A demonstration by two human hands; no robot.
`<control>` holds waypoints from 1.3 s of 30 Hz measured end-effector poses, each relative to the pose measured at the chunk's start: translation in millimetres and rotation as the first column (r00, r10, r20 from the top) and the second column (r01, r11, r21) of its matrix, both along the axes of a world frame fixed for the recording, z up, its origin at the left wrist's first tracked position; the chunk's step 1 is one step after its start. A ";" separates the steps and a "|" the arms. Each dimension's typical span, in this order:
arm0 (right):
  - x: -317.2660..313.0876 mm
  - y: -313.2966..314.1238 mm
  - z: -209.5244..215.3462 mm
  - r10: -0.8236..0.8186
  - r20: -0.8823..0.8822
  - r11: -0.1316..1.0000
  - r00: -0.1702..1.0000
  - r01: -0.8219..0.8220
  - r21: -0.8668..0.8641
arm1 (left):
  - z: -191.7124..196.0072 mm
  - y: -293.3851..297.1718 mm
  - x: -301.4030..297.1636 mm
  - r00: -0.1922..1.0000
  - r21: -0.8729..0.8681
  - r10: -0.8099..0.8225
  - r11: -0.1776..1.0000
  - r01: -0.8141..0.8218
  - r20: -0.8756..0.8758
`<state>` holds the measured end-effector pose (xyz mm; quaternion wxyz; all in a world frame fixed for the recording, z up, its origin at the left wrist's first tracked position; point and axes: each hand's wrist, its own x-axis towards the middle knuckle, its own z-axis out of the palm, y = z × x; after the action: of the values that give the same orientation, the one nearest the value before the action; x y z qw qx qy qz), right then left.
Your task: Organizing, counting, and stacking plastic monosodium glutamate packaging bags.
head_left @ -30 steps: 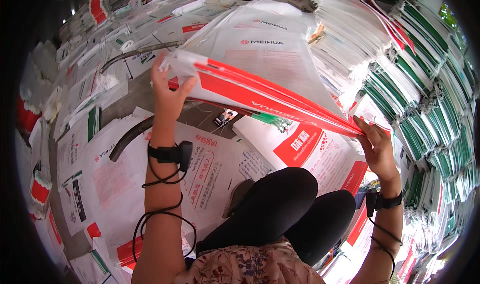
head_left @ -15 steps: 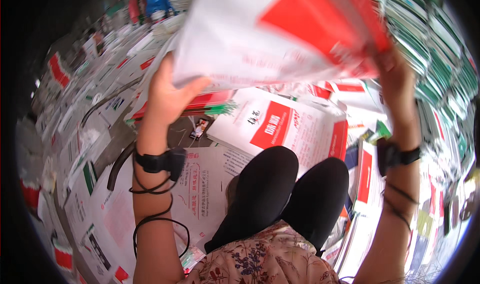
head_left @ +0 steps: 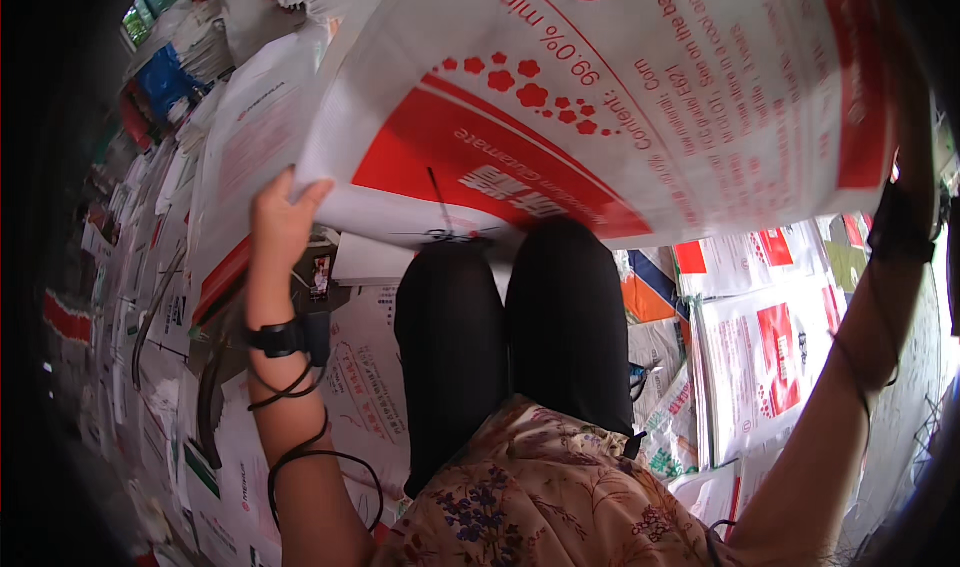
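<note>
A large flat white sack (head_left: pixel 720 137) with red panels and red print is spread out in front of me, above and against my knees. My left hand (head_left: pixel 280 222) pinches its left edge, thumb near the lower corner. At the far right, my right hand (head_left: pixel 908 157) is at the sack's red-banded end; deep shadow hides most of its fingers. A small black insect-like shape or tangle of dark threads (head_left: pixel 445 232) shows at the sack's lower edge by my left knee. Both wrists wear black bands with cords.
Folded white-and-red sacks (head_left: pixel 765 357) are stacked to my right. More flat sacks pile up on the left, with a blue bundle (head_left: pixel 165 77) farther back. A dark curved hose (head_left: pixel 208 397) and a small lit screen (head_left: pixel 320 275) lie left of my legs.
The sack has come down and nearer, opening out wider over my knees. My hands have moved farther apart, the right one outward. The view has shifted, and my knees are closer together.
</note>
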<state>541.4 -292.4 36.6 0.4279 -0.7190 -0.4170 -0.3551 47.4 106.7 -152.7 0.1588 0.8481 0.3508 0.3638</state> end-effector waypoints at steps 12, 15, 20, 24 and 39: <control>-25.3 -41.0 -432.1 0.519 -0.787 0.854 0.333 -0.182 0.487 | 15.1 -46.2 4.7 0.846 0.211 0.121 0.978 -0.010 -0.520; -55.8 -39.7 -479.3 0.320 -0.943 0.940 0.090 -0.155 0.305 | -19.6 -62.6 -5.2 0.820 -0.150 -0.074 0.989 -0.015 -0.568; -61.7 -20.9 -462.8 0.333 -0.937 0.923 0.106 -0.240 0.301 | -33.8 -51.8 -31.8 0.756 -0.191 -0.007 0.969 -0.157 -0.654; -61.3 -26.2 -443.9 0.224 -0.975 0.943 -0.008 -0.252 0.219 | 2.6 -71.3 -23.6 0.887 -0.221 -0.034 0.972 -0.077 -0.460; -65.3 -1.9 -562.2 0.116 -0.989 0.912 -0.096 -0.384 0.144 | -46.3 -23.3 19.0 0.728 0.002 0.011 1.000 -0.014 -0.686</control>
<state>476.1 -294.3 -525.6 0.5829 -0.6948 -0.1392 0.3976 66.5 83.4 -199.1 0.0172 0.9199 0.3908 0.0259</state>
